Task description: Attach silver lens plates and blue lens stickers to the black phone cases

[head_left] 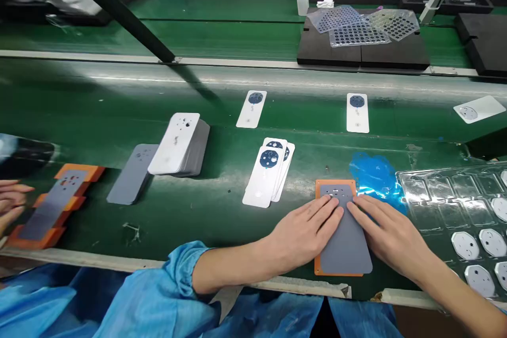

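Observation:
A grey phone back panel [348, 253] with camera holes at its top lies over an orange fixture [321, 188]. The panel sits slightly askew, its lower right corner reaching past the fixture's edge. My left hand [307, 227] rests on the panel's upper left part, fingers stretched out. From the other side, my right hand [390, 232] touches the panel's upper right edge with its fingers extended. Just left of the fixture are a few overlapping white panels [259, 182] with dark round camera areas. Crumpled blue film [376, 177] lies beyond my right hand.
A stack of phone back panels [174, 142] and a single grey panel [132, 174] lie left. Another orange fixture [77, 188] is near a co-worker's hand [11, 200]. A clear tray [443, 232] holds white round-cornered parts. A black post [114, 8] slants overhead.

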Motion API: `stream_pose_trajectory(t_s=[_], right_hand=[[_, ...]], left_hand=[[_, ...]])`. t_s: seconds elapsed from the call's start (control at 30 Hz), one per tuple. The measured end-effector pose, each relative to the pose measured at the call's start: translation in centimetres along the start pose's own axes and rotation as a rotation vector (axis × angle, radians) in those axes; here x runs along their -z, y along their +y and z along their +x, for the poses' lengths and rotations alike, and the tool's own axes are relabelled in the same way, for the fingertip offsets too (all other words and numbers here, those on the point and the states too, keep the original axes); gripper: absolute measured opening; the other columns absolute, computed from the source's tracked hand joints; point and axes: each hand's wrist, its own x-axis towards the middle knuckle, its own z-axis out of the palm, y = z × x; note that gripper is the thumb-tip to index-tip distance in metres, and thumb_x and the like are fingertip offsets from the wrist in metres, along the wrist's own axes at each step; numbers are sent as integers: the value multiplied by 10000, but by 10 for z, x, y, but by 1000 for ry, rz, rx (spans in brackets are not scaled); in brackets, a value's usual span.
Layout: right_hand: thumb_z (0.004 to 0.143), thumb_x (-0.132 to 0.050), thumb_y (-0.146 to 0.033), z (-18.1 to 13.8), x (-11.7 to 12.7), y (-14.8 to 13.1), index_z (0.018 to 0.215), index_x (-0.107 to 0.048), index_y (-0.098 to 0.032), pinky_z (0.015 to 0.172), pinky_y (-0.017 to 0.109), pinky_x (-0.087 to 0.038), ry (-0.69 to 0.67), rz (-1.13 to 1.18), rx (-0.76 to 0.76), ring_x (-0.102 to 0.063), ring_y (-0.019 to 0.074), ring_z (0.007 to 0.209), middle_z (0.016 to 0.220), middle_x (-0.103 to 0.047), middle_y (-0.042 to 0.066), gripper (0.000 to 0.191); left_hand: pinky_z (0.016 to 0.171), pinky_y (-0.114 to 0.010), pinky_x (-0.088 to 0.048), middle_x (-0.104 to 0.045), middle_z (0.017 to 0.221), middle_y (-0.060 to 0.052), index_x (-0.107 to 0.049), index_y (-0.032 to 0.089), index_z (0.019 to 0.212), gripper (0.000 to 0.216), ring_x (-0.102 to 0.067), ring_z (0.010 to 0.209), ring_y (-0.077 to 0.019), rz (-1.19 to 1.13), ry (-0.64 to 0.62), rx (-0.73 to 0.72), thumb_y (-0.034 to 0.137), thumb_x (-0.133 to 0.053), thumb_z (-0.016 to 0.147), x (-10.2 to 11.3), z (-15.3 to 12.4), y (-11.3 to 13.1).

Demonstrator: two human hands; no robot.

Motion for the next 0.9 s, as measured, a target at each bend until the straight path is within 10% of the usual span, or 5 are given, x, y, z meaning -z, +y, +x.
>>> stream_pose_trajectory(t_s=[0.5, 0.9], right_hand=[[922, -507, -17, -11, -32, -13, 1190, -655, -4, 940, 411, -584, -51, -260, 130, -675, 315, 1117, 1200, -694, 211, 306], [952, -409, -44, -21, -46, -9, 1461, -437, -38, 1140, 533, -426, -221, -24, 15, -373, 353, 1429, 1507, -431, 222, 510]], left_hand=[[1119, -402, -467, -578, 1384, -227, -500, 9, 1358, 408, -517, 1351, -280, 105, -67, 24, 97, -442, 964, -41, -19, -5], [1162, -485, -379, -521, 1434, -252, -491, -17, 1374, 509, -489, 1363, -346, 68, -137, 31, 225, -509, 927, -44, -19, -3]])
